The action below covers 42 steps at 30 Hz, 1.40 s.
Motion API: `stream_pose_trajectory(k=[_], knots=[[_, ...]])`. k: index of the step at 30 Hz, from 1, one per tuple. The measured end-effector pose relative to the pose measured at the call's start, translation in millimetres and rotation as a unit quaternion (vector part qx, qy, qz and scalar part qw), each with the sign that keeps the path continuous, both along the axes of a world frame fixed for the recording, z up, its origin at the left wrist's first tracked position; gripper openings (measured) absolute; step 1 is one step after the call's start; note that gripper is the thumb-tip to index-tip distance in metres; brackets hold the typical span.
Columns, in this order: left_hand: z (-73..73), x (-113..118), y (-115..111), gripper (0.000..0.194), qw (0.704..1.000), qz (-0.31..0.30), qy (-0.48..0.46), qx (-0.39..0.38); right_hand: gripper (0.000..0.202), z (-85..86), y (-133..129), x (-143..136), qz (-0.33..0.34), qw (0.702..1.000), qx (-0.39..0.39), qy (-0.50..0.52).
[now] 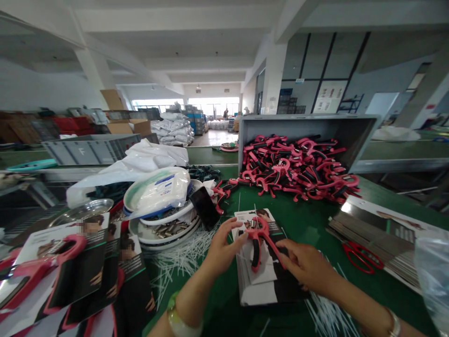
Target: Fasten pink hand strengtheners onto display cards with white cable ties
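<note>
A red-and-black hand grip exerciser (257,248) with a metal spring lies on a printed backing card (245,267), on top of a stack of such cards. My left hand (224,243) has thumb and forefinger curled at the grip's upper left, by the spring end. My right hand (305,264) is closed around its right handle; some fingers are hidden underneath. A thin white tie sticks up near the top of the card. Loose white ties (329,313) lie by my right wrist, and more ties (178,257) are left of the stack.
A grey crate (361,140) on its side spills many hand grips (298,164) onto the green table. Carded grips (59,267) are piled at left. Stacked trays (164,238) with metal parts, a black phone (204,208), red-handled scissors (363,257) and more cards (386,238) surround the work spot.
</note>
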<state>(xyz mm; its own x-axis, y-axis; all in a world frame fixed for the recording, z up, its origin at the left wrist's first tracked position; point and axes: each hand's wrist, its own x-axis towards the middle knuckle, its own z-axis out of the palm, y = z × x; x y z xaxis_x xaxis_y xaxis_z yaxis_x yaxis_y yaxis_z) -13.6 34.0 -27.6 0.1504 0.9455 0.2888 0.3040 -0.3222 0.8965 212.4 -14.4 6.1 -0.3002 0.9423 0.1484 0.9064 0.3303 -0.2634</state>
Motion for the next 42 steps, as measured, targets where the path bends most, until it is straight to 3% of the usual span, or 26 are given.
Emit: stream_pose_trajectory(k=[3,7,10,15,19,24,30,36,42], knots=[[19.3,18.6,32.2,0.034,0.979,-0.008,0.204,0.022,0.024,11.0,14.8,-6.8,0.032,0.999,0.014,-0.025],[20.6,46.0,64.9,0.029,0.964,-0.022,0.264,0.021,0.016,8.3,34.2,-15.7,0.078,0.990,0.043,-0.109],[16.9,56.4,73.0,0.023,0.960,-0.052,0.274,0.032,0.015,-3.6,40.1,-16.1,0.084,0.988,0.059,-0.112],[20.3,54.6,62.3,0.022,0.958,-0.073,0.270,0.068,0.021,-19.0,40.5,-9.9,0.083,0.989,0.117,-0.036],[22.9,48.2,49.8,0.019,0.958,-0.079,0.262,0.087,0.023,-14.6,38.6,-9.6,0.069,0.992,0.104,0.005],[21.3,46.6,43.9,0.021,0.964,-0.078,0.236,0.096,0.023,-7.0,32.4,-12.9,0.069,0.996,0.051,-0.020],[13.9,49.8,46.6,0.020,0.968,-0.094,0.215,0.092,0.024,-14.9,38.8,-18.4,0.051,0.994,0.063,-0.068],[10.6,46.0,45.1,0.015,0.960,-0.098,0.247,0.086,0.022,-27.2,42.8,-14.6,0.028,0.981,0.141,0.128],[9.7,45.8,34.7,0.016,0.961,-0.067,0.247,0.106,0.026,-32.5,39.3,-20.1,-0.036,0.959,0.056,0.274]])
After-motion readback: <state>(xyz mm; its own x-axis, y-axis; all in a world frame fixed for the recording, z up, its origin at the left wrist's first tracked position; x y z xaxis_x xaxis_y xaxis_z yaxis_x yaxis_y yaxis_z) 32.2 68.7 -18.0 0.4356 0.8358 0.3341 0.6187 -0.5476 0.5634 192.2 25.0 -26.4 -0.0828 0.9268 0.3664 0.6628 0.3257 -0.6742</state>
